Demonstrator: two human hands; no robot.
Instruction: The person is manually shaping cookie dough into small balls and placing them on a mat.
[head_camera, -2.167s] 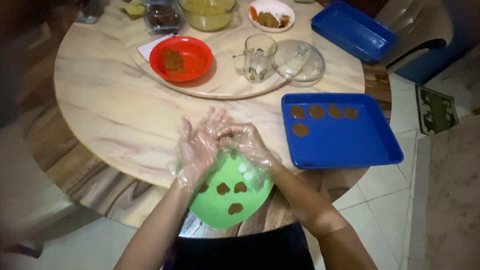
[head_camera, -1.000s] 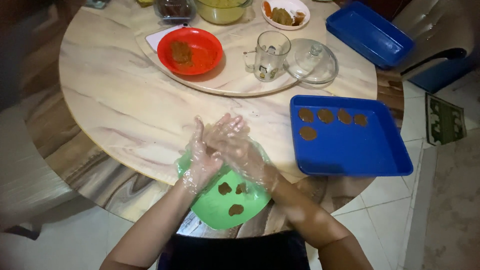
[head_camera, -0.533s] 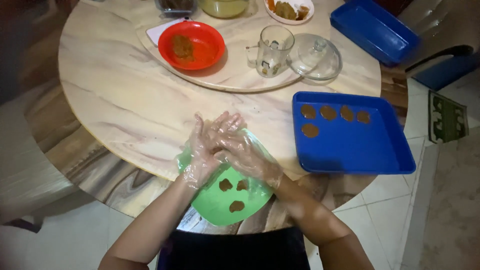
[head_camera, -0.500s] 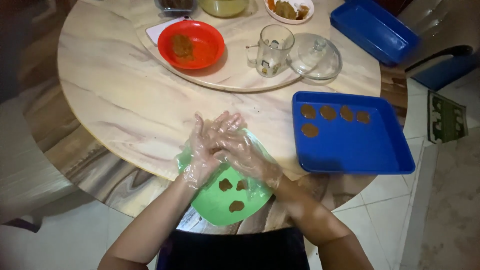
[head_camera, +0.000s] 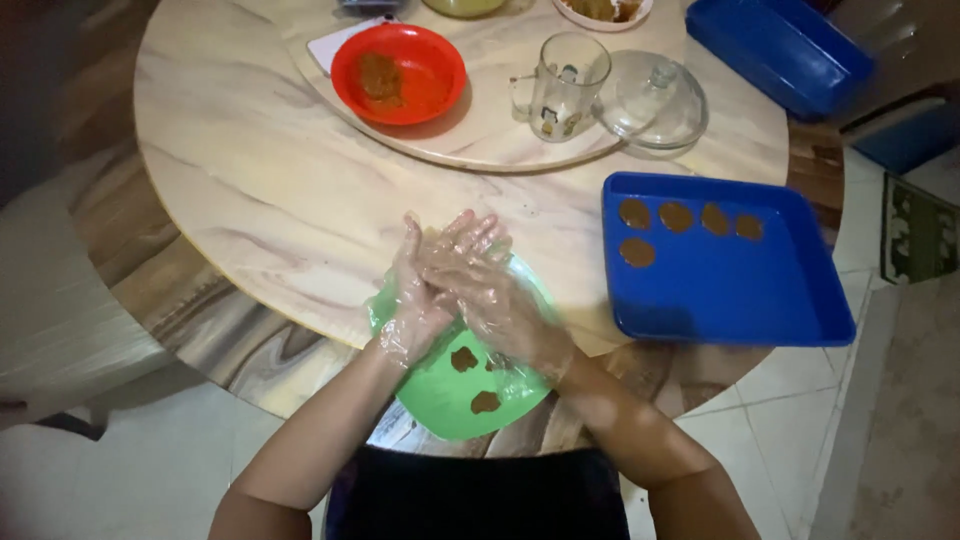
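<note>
Evidently the gloved fingers (head_camera: 470, 235) lie flat and together, left hand (head_camera: 420, 300) pressed palm to palm against right hand (head_camera: 495, 295) above the green plate (head_camera: 440, 400); whatever sits between them is hidden. Likely soft, sticky dough, best cupped gently. Brown discs (head_camera: 675, 215) dot the glossy blue tray (head_camera: 760, 310) on the marbled table (head_camera: 260, 200).
</note>
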